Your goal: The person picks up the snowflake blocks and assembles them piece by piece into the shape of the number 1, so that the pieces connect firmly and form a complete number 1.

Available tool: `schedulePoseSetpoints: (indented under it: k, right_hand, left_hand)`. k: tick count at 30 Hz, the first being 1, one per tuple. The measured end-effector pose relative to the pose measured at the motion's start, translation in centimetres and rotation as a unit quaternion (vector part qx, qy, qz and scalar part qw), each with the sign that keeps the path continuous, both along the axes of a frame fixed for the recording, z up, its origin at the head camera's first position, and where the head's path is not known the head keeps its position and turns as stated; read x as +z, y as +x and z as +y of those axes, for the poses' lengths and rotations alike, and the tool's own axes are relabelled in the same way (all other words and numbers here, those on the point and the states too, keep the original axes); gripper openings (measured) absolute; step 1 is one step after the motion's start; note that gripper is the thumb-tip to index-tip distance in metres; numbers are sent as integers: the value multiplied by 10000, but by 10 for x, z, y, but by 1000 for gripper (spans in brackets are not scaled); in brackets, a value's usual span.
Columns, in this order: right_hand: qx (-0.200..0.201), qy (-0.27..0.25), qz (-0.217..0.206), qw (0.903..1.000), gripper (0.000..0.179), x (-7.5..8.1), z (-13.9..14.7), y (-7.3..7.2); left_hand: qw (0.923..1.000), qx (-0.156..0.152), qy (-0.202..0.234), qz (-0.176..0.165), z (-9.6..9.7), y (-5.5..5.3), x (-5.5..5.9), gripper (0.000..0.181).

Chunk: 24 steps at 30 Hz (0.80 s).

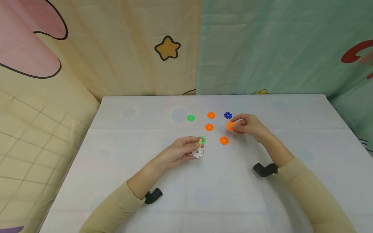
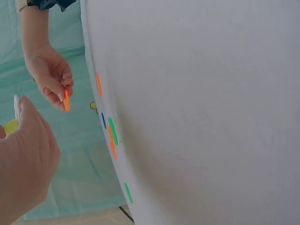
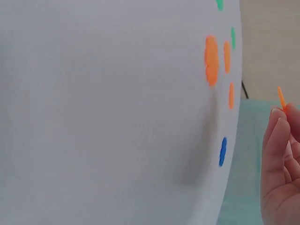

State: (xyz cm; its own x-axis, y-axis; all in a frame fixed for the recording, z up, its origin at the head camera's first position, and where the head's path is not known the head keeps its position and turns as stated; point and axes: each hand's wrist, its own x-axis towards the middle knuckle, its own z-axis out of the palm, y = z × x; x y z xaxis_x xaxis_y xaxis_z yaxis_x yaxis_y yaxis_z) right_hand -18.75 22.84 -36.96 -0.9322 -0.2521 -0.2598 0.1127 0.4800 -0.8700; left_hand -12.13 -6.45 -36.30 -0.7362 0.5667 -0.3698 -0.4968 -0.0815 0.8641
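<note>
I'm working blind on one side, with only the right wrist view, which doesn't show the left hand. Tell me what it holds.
Observer: The left hand holds a white slotted disc together with a yellow piece.
Operator: Now report what shows just past its fingertips in the head view.
Observer: A green slotted disc on the table, partly hidden behind that hand.
Operator: I see the orange slotted disc in the right hand only edge-on. Describe how the head camera sees it.
Observer: Its flat face shows there, partly covered by the hand.
</note>
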Motion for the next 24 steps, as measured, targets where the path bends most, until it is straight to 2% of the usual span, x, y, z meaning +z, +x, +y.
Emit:
schedulePoseSetpoints:
  k: [4,11,24]
  right_hand:
    - [299,-337,55,9990,32,10,-17,13]
    - [662,-474,207,9965,26,22,-40,30]
    - [1025,-692,322,9918,27,29,-57,38]
  left_hand:
    - [10000,19,15,-32,1,0,1,40]
    - [10000,19,36,-2,1,0,0,39]
    - [9999,-101,116,-1,3,2,1,41]
